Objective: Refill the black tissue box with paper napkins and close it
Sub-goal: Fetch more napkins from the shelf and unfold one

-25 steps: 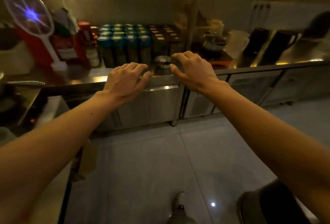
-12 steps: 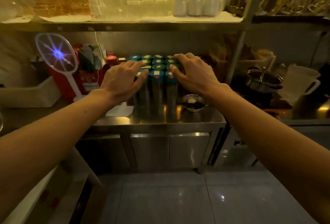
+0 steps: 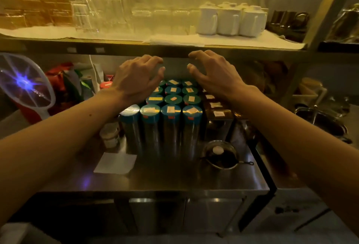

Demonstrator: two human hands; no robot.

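Observation:
My left hand [image 3: 136,80] and my right hand [image 3: 211,76] are stretched forward side by side, palms down, fingers spread and curled, holding nothing. They hover above a block of tall metal canisters with teal lids [image 3: 171,107] and just below the edge of a shelf [image 3: 136,47]. No black tissue box shows in this view. A folded white paper or cloth [image 3: 174,39] lies on the shelf just above my hands; a white paper square [image 3: 115,163] lies on the steel counter.
The steel counter [image 3: 155,181] also carries a small metal strainer bowl [image 3: 219,154], dark jars [image 3: 217,111] and a small tub [image 3: 109,135]. An electric fly swatter [image 3: 25,84] glows at left. Glasses [image 3: 104,14] and white jugs [image 3: 231,20] fill the shelf. Pots [image 3: 320,119] sit at right.
The view has risen from the floor to the counter and shelf and come closer. Both hands kept their spread pose and now sit higher, near the shelf edge, slightly farther apart.

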